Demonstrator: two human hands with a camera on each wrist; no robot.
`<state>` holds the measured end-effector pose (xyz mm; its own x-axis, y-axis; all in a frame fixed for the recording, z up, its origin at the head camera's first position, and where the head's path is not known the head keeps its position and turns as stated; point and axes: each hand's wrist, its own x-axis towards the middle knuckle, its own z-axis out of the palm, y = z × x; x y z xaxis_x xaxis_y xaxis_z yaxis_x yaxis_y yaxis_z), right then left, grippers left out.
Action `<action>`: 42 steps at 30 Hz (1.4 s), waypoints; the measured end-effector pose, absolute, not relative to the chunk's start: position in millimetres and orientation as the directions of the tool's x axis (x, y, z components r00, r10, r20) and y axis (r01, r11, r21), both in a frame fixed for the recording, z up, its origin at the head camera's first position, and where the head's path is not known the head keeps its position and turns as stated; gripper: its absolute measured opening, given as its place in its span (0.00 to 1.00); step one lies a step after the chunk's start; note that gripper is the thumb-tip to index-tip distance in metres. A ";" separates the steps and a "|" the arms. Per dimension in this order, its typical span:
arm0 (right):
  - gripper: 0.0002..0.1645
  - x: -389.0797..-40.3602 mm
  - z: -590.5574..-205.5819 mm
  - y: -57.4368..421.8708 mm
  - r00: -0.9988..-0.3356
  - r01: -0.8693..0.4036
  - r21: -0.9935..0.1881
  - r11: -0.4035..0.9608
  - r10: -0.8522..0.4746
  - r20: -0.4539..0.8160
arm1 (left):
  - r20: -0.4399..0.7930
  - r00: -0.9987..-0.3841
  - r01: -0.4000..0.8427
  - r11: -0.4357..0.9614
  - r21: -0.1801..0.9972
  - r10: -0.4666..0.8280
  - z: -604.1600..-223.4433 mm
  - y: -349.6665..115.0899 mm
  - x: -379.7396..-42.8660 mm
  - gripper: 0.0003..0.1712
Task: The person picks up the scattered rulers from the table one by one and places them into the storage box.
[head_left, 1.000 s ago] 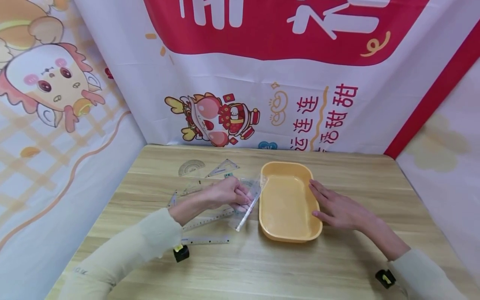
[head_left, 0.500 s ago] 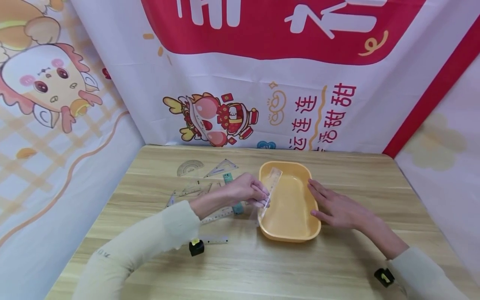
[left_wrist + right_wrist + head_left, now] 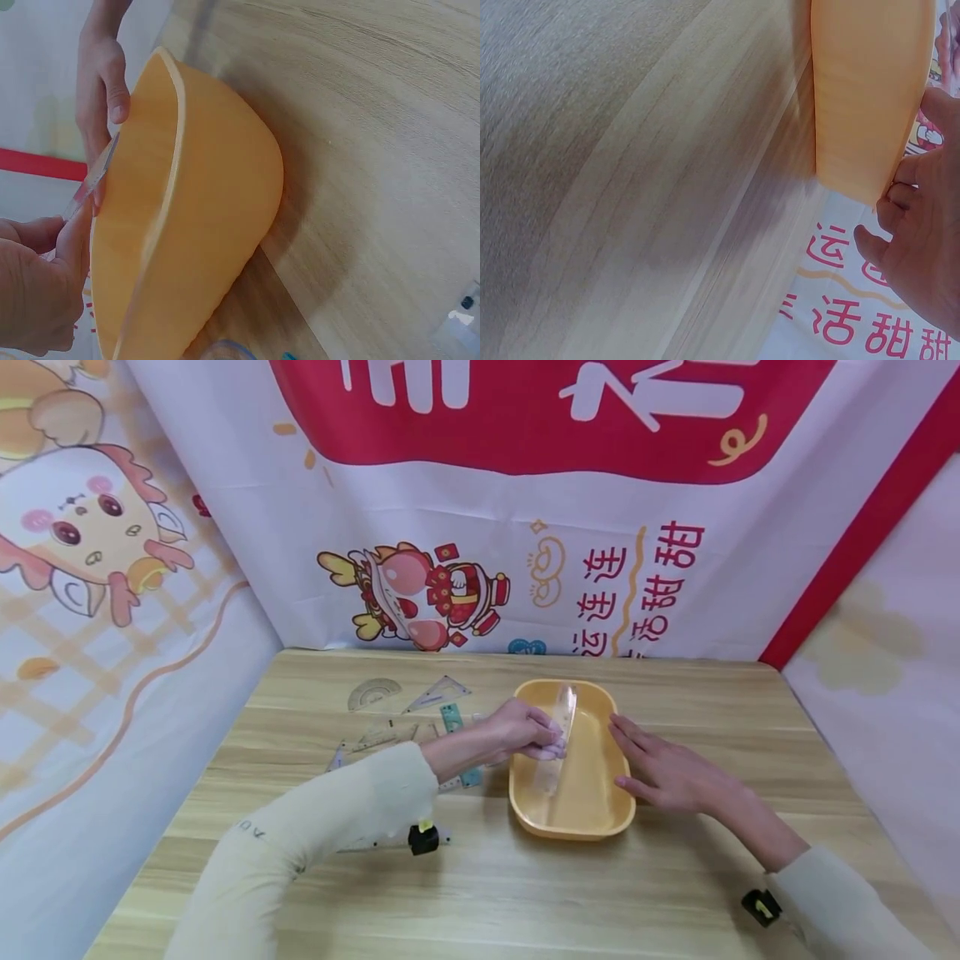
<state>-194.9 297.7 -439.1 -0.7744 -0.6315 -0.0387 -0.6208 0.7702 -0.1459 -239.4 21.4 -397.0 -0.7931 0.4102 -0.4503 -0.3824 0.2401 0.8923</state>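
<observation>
My left hand (image 3: 536,731) pinches a clear plastic ruler (image 3: 568,710) over the yellow plastic basin (image 3: 573,835). The ruler is tilted and lies lengthwise along the basin in the head view. In the left wrist view, the thumb and fingers of the left hand (image 3: 41,277) hold the ruler (image 3: 94,180) just above the basin's opening. My right hand (image 3: 667,772) rests its extended fingers on the basin's right rim. The right wrist view has that hand (image 3: 922,217) with fingertips at the rim of the basin (image 3: 870,90).
Left of the basin lie a clear protractor (image 3: 375,693), a set square (image 3: 440,693), a teal ruler (image 3: 471,776) and several other clear drawing tools, partly covered by the left arm. The wooden table (image 3: 570,902) meets a printed cloth (image 3: 450,510) at the back.
My left hand has carried the clear ruler rightward from beside the basin to over it. The teal ruler has come into fuller view. My right hand stays at the basin's rim.
</observation>
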 end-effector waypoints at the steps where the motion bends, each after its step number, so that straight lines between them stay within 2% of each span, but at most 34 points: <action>1: 0.48 -195.0 -439.2 298.0 -0.775 -0.620 -0.145 0.771 -0.631 -0.040 | -0.446 -0.796 -0.372 0.250 0.894 0.408 -397.2 24.5 -239.8 0.09; 11: 0.47 -195.7 -439.5 300.6 -0.778 -0.614 -0.161 0.773 -0.626 -0.038 | -0.464 -0.784 -0.409 0.220 0.886 0.413 -402.7 52.4 -245.2 0.10; 20: 0.48 -194.8 -438.1 301.5 -0.786 -0.600 -0.181 0.779 -0.616 -0.048 | -0.453 -0.841 -0.292 0.456 0.841 0.297 -414.2 67.5 -245.8 0.05; 30: 0.48 -196.7 -437.6 300.5 -0.787 -0.598 -0.180 0.781 -0.615 -0.054 | -0.459 -0.846 -0.271 0.524 0.807 0.269 -423.0 80.6 -252.4 0.04; 35: 0.47 -198.4 -438.1 300.0 -0.784 -0.603 -0.179 0.777 -0.619 -0.047 | -0.466 -0.846 -0.287 0.516 0.807 0.258 -424.8 82.4 -255.0 0.05; 42: 0.47 -197.1 -439.4 301.5 -0.782 -0.609 -0.173 0.774 -0.622 -0.028 | -0.444 -0.854 -0.182 0.645 0.743 0.271 -421.1 78.5 -259.6 0.07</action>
